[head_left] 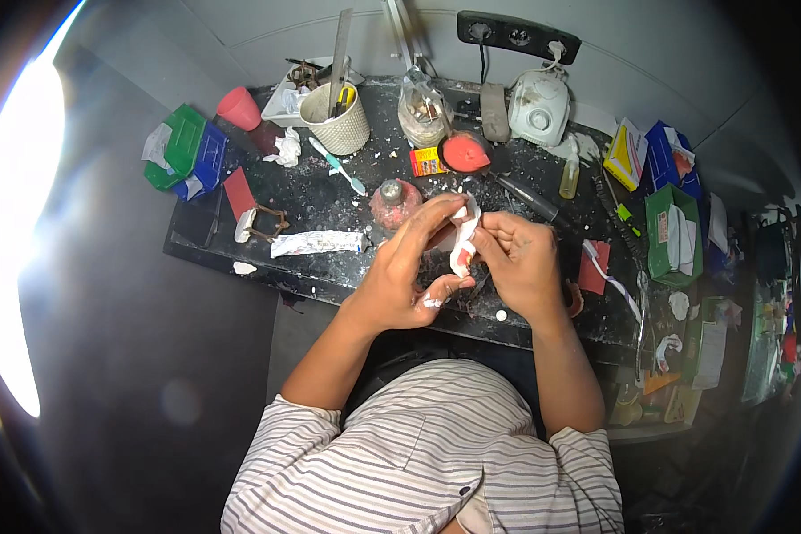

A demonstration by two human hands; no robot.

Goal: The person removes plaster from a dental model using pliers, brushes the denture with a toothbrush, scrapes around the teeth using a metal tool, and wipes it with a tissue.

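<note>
Over the front of the black workbench (320, 278), both hands hold a small white plaster dental cast (465, 233) with a red-pink patch near its lower end. My left hand (399, 280) curves around it from the left, fingers at the top and thumb below, with white smears on the thumb. From the other side, my right hand (523, 267) pinches its edge between thumb and bent fingers. Just behind the left fingers stands a round pinkish bottle (393, 206) with a grey cap. A crumpled white tube (319, 244) lies to the left.
A small articulator frame (267, 224) and pink sheet (238, 191) lie left. Behind are a toothbrush (338, 166), a woven cup (336, 125) of tools, a red-filled ladle (465, 153) and a white device (539, 109). Green box (673, 233) and second toothbrush (612, 279) sit right.
</note>
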